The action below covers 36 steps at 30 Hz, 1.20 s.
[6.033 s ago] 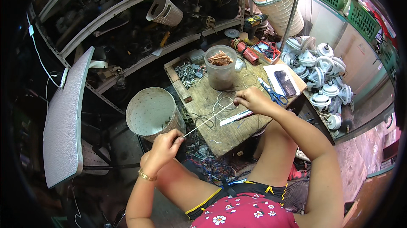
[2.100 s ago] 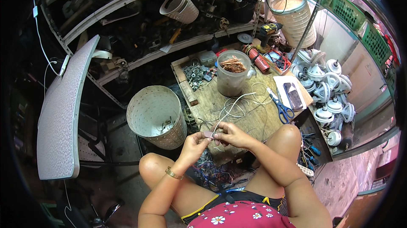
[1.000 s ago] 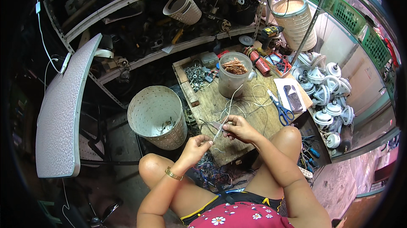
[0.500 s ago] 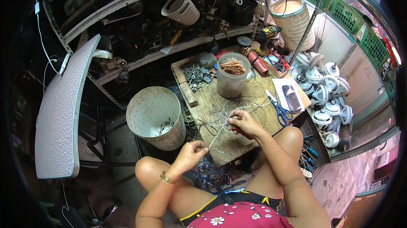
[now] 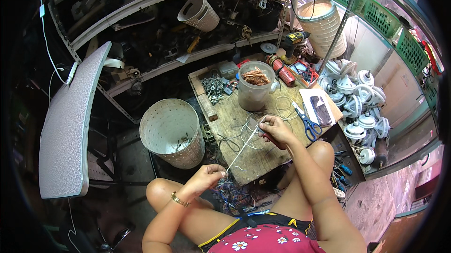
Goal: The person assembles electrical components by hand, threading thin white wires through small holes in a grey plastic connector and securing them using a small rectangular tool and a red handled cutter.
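Observation:
A thin white cable (image 5: 243,149) is pulled straight between my two hands over the wooden board's near part. My left hand (image 5: 208,180) pinches its lower end, near the board's front left corner. At the upper end my right hand (image 5: 278,130) is closed round a red-handled knife (image 5: 273,140), with its fingertips at the cable. A flat grey blade (image 5: 253,123) shows beside those fingertips. More cable lies in loose loops on the board behind my right hand.
On the board (image 5: 225,126) stand a tub of copper wire (image 5: 256,94), blue-handled scissors (image 5: 309,123), a phone (image 5: 322,109) and a pile of screws (image 5: 215,88). To the left is a perforated basket (image 5: 171,133). Wire scraps (image 5: 239,194) lie below; white lamp parts (image 5: 361,102) heap at right.
My left hand has drawn slightly down and left, and my right hand up and right. The cable between them is now longer and straighter; the knife's red handle has come into sight.

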{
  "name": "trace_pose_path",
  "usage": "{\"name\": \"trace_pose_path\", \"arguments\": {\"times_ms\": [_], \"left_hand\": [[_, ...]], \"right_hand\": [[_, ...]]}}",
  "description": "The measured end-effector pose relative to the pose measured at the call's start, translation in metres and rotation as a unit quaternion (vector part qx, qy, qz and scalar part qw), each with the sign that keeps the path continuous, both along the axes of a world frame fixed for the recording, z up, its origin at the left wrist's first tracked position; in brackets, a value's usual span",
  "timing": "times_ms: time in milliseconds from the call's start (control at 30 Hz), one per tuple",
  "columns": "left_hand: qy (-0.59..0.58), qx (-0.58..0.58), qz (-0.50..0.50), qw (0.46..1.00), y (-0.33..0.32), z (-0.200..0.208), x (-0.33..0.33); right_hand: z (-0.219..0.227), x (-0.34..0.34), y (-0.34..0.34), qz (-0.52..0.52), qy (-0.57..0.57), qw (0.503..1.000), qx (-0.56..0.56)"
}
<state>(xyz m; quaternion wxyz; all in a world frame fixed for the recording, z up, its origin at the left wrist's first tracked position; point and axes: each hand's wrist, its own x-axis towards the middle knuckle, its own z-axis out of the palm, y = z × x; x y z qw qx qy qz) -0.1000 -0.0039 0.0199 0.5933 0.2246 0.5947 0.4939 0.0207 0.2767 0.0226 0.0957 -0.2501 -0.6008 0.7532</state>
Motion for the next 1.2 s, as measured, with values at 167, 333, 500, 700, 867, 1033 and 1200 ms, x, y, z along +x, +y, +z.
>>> {"name": "trace_pose_path", "arguments": {"times_ms": [167,333,500,700,867,1033,1200], "left_hand": [[0.070,-0.002,-0.004,0.998,-0.006,-0.001,0.003],[0.031,-0.037,0.001,0.999,-0.042,-0.008,0.014],[0.418,0.025,0.044,0.907,-0.027,0.005,0.000],[0.711,0.055,0.029,0.700,-0.007,0.065,0.003],[0.807,0.134,0.014,0.575,0.011,0.068,0.011],[0.824,0.146,0.086,0.541,0.017,0.073,0.021],[0.825,0.145,0.097,0.538,0.015,0.064,0.027]], "right_hand": [[-0.011,0.005,0.012,-0.011,0.007,1.000,0.026],[0.007,0.018,0.059,-0.098,0.084,0.991,0.019],[-0.049,0.017,0.050,-0.077,-0.089,0.957,0.265],[0.030,0.002,-0.007,-0.168,0.007,0.766,0.620],[0.037,-0.017,-0.083,0.217,0.143,0.905,0.337],[0.032,-0.002,-0.114,0.198,0.077,0.977,-0.021],[0.035,0.004,-0.125,0.109,0.091,0.985,-0.099]]}}
